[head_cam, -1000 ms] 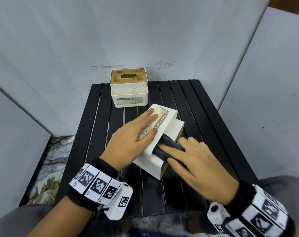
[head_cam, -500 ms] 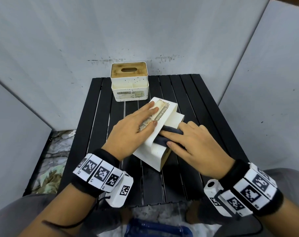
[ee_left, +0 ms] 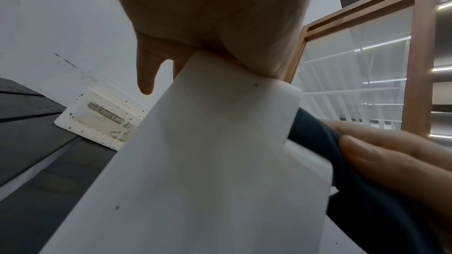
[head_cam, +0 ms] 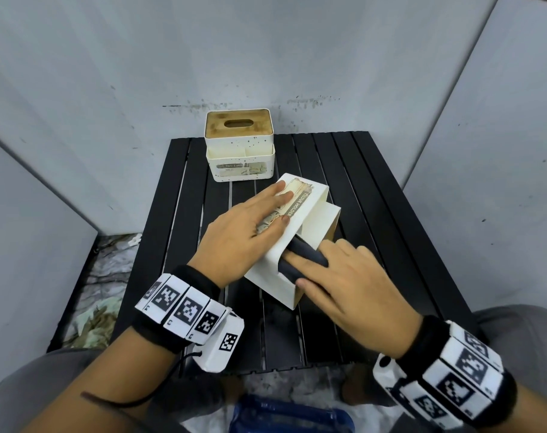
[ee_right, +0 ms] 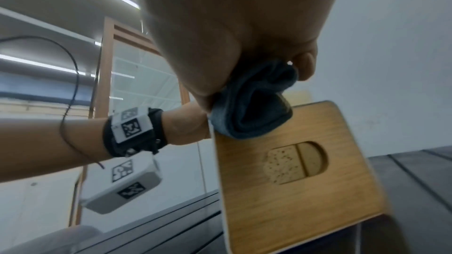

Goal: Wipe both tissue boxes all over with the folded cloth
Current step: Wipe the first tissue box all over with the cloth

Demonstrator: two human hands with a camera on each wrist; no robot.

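A white tissue box (head_cam: 275, 279) lies on its side at the middle of the black slatted table (head_cam: 375, 198), its wooden lid (ee_right: 293, 181) facing right. My left hand (head_cam: 250, 232) rests flat on its labelled upper face, fingers straight. My right hand (head_cam: 344, 276) grips the dark folded cloth (head_cam: 306, 254) and presses it into the step of the box beside the lid; in the right wrist view the cloth (ee_right: 252, 103) is bunched between thumb and fingers. The second tissue box (head_cam: 239, 148), speckled with dirt, stands upright at the table's back edge, untouched.
Grey panel walls (head_cam: 78, 89) close in the table on the left, back and right. A blue object (head_cam: 284, 414) lies below the table's front edge between my knees. Crumpled material (head_cam: 94, 317) covers the floor at the left.
My right hand has rubbed the cloth a short way back and forth along the box's step. The left hand stays flat on the box. The head view has tilted slightly.
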